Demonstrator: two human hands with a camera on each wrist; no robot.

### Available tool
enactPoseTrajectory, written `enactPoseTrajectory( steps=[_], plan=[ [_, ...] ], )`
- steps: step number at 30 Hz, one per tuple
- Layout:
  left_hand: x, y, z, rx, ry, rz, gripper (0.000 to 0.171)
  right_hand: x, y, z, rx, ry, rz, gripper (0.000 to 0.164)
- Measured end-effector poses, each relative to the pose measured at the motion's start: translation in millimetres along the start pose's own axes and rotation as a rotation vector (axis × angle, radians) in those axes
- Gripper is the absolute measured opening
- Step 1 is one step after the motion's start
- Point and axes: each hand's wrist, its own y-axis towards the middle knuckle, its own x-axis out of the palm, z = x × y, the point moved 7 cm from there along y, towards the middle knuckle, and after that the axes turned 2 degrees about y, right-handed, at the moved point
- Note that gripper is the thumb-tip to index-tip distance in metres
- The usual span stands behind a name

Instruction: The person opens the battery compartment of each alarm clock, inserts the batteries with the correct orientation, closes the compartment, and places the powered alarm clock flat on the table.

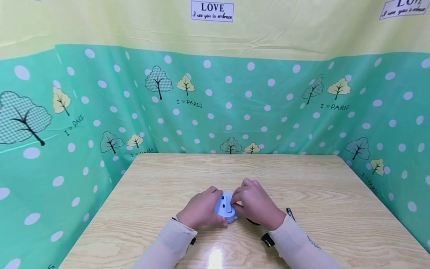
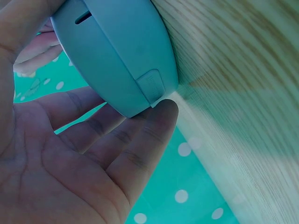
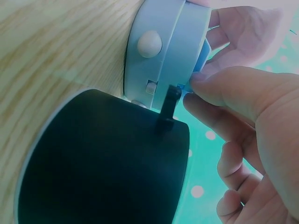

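Light-blue rounded case (image 1: pixel 220 213) on the bench (image 1: pixel 161 190), between my two hands, the face with two small black marks turned up. My left hand (image 1: pixel 203 207) grips it from the left: thumb along the near side, fingers round the far side. The left wrist view shows a fingertip against the lower end of the case, just beside a small inset tab (image 2: pixel 152 86); a dark slot (image 2: pixel 83 17) sits higher on the same wall.

My right hand (image 1: pixel 254 203) pinches, thumb against forefinger, at the edge of a narrow pale panel (image 1: pixel 228 204) on the upper face; remaining fingers loosely curled. Cannot tell whether the panel lies flush or is raised. Side wall, seen from the right wrist: a round white knob (image 3: pixel 149 44), with a small switch (image 3: pixel 151 87) near it.

Just beside the case, a black object (image 3: pixel 103 163) with a pale rim; identity unclear. Both sleeves (image 1: pixel 166 243) pale. Behind the bench, a green and yellow curtain (image 1: pixel 215 125), dotted and printed with trees.
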Motion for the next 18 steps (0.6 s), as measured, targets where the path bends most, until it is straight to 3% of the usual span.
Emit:
enactPoseTrajectory(
  steps=[18],
  plan=[
    [1.6, 0.2, -0.4, 0.001, 0.006, -0.002, 0.1, 0.5, -1.3, 1.3, 0.004, 0.011, 0.006, 0.006]
  ],
)
